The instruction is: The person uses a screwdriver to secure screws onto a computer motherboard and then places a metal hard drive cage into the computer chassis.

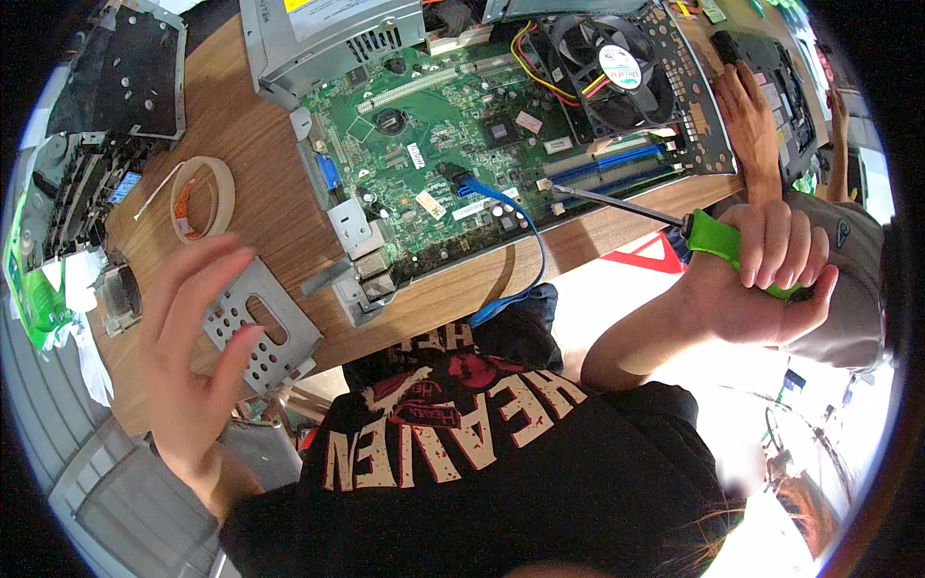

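My right hand (756, 265) is wrapped round the green handle of a screwdriver (631, 210). Its shaft points left, with the tip at the end of the blue and white memory slots (602, 173) on a green motherboard (448, 125); whether the tip touches is hard to tell. A blue cable (542, 255) runs from the board over the table's front edge. My left hand (193, 361) is raised with fingers apart, holding nothing. Beside its fingers lies a perforated metal bracket (294, 332). A black fan (588, 82) with coloured wires sits at the board's far right.
A roll of tape (229, 197) lies on the wooden table (275, 193) at left. Behind the board stands a metal box (337, 48). Dismantled parts (87, 183) and a dark plate (120, 77) fill the far left. Another person's hand (752, 120) rests near a black panel (785, 101) at right.
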Tool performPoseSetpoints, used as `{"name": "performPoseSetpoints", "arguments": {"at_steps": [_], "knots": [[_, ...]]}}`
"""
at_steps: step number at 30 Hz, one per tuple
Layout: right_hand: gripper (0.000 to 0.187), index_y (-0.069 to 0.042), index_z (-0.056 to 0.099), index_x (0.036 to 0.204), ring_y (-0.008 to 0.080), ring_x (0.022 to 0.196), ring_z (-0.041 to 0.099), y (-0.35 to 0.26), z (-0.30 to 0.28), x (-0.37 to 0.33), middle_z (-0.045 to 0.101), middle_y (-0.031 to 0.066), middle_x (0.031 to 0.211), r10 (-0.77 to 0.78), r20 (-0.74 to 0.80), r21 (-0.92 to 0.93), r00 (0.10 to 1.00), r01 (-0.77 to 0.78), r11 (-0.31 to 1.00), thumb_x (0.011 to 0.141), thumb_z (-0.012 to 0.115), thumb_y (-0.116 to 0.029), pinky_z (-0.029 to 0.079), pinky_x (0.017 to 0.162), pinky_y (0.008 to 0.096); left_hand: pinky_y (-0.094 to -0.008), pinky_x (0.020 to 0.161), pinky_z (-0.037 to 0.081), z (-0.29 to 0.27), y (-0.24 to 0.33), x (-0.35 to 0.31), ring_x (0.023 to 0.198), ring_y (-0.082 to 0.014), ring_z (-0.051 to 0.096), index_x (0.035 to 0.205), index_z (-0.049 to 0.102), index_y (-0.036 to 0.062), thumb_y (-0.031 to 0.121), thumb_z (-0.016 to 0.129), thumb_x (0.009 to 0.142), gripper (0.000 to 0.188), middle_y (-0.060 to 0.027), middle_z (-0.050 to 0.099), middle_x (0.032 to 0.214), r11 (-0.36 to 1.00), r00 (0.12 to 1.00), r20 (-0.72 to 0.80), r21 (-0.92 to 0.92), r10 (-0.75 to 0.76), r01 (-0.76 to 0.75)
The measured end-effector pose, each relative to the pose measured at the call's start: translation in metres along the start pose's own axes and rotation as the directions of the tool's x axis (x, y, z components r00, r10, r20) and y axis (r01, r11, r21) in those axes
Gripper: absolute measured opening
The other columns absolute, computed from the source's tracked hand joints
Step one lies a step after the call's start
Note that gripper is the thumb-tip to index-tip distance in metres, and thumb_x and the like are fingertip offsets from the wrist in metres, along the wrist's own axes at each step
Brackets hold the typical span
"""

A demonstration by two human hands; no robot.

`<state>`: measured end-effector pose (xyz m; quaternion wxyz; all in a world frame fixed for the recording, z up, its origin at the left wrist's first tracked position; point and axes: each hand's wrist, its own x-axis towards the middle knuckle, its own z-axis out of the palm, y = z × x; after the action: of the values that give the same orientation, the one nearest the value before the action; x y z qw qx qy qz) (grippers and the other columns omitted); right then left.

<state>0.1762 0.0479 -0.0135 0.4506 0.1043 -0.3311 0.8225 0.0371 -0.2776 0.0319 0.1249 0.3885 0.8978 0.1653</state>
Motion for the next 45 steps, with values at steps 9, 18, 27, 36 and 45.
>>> {"name": "performPoseSetpoints", "arguments": {"at_steps": [9,18,27,36,45], "knots": [[0.024,-0.014,0.04,0.059,0.0059,0.045,0.036,-0.009,0.004,0.004,0.037,-0.0043,0.052,0.003,-0.135,0.334,0.991,0.042,0.942,0.077,0.055,-0.009,0.033,0.041,0.0188,-0.0282,0.084,0.045,0.056,0.07,0.092,0.1,-0.0181,0.056,0.125,0.045,-0.0011,0.017,0.054,0.089,0.041,-0.0137,0.056,0.109,0.291,0.964,0.167,-0.951,0.205,0.102],[0.025,-0.013,0.04,0.057,0.0068,0.044,0.037,-0.008,-0.005,0.001,0.038,-0.004,0.052,0.078,-0.243,0.446,0.967,0.04,0.894,0.075,0.055,-0.005,0.035,0.041,0.0196,-0.0252,0.084,0.047,0.074,0.08,0.118,0.094,-0.0153,0.059,0.106,0.056,-0.0016,0.007,0.057,0.087,0.021,-0.0102,0.06,0.102,0.181,0.897,0.337,-0.938,0.287,0.295],[0.025,-0.013,0.04,0.057,0.0072,0.045,0.037,-0.012,-0.014,-0.002,0.039,-0.0036,0.052,0.065,-0.247,0.371,0.967,0.032,0.928,0.076,0.055,-0.006,0.035,0.042,0.02,-0.021,0.064,0.044,0.067,0.065,0.127,0.079,-0.0101,0.058,0.103,0.058,0.0037,0.008,0.063,0.081,0.023,-0.0055,0.062,0.088,0.516,0.955,0.245,-0.847,0.17,0.125],[0.022,-0.012,0.041,0.062,0.0074,0.045,0.037,-0.015,-0.01,-0.009,0.039,-0.0031,0.054,0.095,-0.216,0.341,0.972,-0.016,0.94,0.078,0.056,-0.009,0.036,0.044,0.0202,-0.02,0.069,0.043,0.068,0.054,0.127,0.08,-0.0088,0.056,0.11,0.058,0.0049,0.014,0.058,0.087,0.024,-0.0057,0.063,0.093,0.417,0.937,0.328,-0.873,0.118,0.253],[0.021,-0.009,0.046,0.08,0.0124,0.075,0.044,-0.008,0.007,-0.016,0.041,0.0019,0.078,-0.028,-0.071,0.155,0.997,0.039,0.987,0.075,0.067,-0.008,0.042,0.066,0.025,-0.0217,0.077,0.044,0.073,0.055,0.124,0.087,-0.0103,0.055,0.117,0.051,0.0053,0.012,0.055,0.088,0.03,-0.0037,0.058,0.096,0.225,0.902,0.408,-0.901,0.14,0.372]]}}
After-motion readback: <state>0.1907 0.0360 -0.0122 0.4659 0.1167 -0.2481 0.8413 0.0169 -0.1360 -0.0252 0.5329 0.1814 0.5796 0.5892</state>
